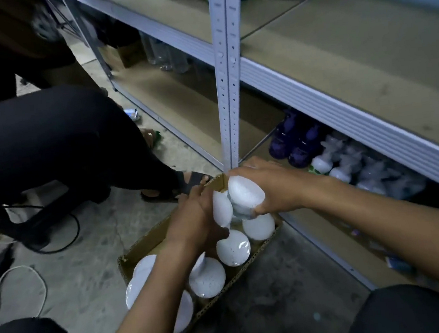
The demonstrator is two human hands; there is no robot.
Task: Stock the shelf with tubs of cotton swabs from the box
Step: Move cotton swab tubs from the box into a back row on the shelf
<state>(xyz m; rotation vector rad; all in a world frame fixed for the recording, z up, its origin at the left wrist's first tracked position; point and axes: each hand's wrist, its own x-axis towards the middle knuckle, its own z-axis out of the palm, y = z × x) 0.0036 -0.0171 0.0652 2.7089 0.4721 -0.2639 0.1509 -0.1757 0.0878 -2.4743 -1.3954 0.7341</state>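
Observation:
A cardboard box [140,249] on the floor holds several round white-lidded tubs of cotton swabs [233,248]. My right hand [274,185] grips one tub [245,192] lifted above the box's far end, lid facing me. My left hand [194,220] grips a second tub [222,209] right beside it, tilted on edge; the two tubs touch. The metal shelf [358,56] stands to the right, its middle board bare.
A grey upright post [226,78] rises just behind the box. Purple and white spray bottles [328,155] fill the bottom shelf at right. Another person's leg and sandalled foot [177,185] are close to the box's left. Cables [17,285] lie on the floor.

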